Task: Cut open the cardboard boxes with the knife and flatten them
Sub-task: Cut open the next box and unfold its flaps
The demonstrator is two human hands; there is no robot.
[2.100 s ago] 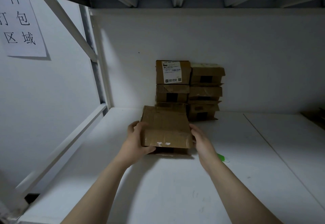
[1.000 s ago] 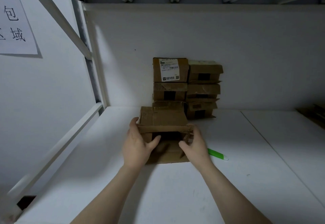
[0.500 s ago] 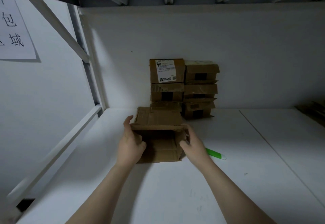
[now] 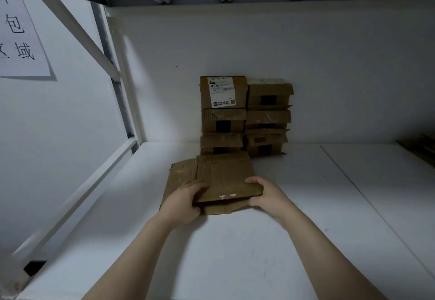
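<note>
Head view, single frame. Flattened box [image 4: 226, 177] lies on the white tabletop [image 4: 235, 252] at frame centre, collapsed into layered panels. One flap is spread out at its 9 o'clock side. The near edge of the top panel sits slightly raised off the layer beneath, so it is not yet pressed fully flat.

Progress (judgement): this one box is cut open and nearly flattened, and it needs a final press down. At 12 o'clock from it, against the back wall, stands the stack of boxes [image 4: 244, 116], two columns of three, all of them in box shape. The top-left one carries a white shipping label [image 4: 221, 91]. Dark patches show on several faces; I cannot tell whether they are tape or gaps. Those six look undone, so most of the task remains. Knife: not identifiable in this view.

Left grip [image 4: 186, 200]: closed on the near-left corner of the flattened box, fingers over the top panel and thumb at the near edge.

Right grip [image 4: 266, 193]: closed on the near-right corner, fingers curled over the top panel's edge.

Both forearms reach in from 6 o'clock.

Surroundings: a paper sign [image 4: 21, 36] with handwritten characters hangs on the left wall at 10 o'clock. Something dark and flat lies at the right frame edge, 3 o'clock, too dim to identify.
</note>
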